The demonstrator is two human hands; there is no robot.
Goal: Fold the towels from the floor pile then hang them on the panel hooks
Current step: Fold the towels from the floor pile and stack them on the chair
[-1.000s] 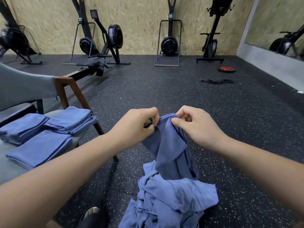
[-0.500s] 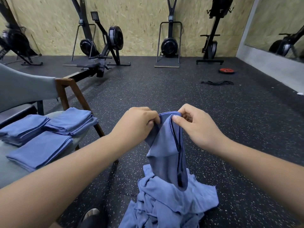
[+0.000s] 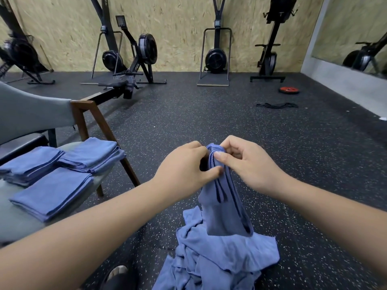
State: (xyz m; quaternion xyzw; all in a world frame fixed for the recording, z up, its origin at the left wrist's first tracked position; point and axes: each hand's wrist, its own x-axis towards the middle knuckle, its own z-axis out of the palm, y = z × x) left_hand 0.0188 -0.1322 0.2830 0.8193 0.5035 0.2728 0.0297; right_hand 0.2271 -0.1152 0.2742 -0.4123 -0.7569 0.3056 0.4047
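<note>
1. Towel pile [image 3: 219,262]: a crumpled blue heap on the black speckled floor [image 3: 209,118], directly below your hands at bottom centre. The floor fills most of the view.
2. Wall [image 3: 178,28]: chipboard, on the far side. Black exercise machines [image 3: 134,65] stand along its foot.
3. Chair [image 3: 18,222]: grey seat and brown wooden legs, to your left, near the pile but apart from it.
4. Folded towels [image 3: 52,193]: three blue stacks lie flat on the chair seat, one nearest you and two side by side behind it.
5. Held towel [image 3: 222,206]: blue, gathered lengthwise into a narrow bunch, hanging from your hands above the pile. Dark edge trim shows along the folds. The lower end overlaps the pile; you cannot tell whether it touches.
6. Left hand [image 3: 184,166]: thumb and fingers pinch the top of the held towel from the left.
7. Right hand [image 3: 245,162]: thumb and forefinger pinch the same top edge from the right, other fingers curled. Your hands are just beside each other, with cloth between them.
8. Foot [image 3: 118,275]: in a dark sandal, at the bottom edge, left of the pile.
9. Band [image 3: 276,105]: black, lying loose on the floor, far right.
10. Weight plate [image 3: 289,90]: red, flat on the floor just beyond the band.
</note>
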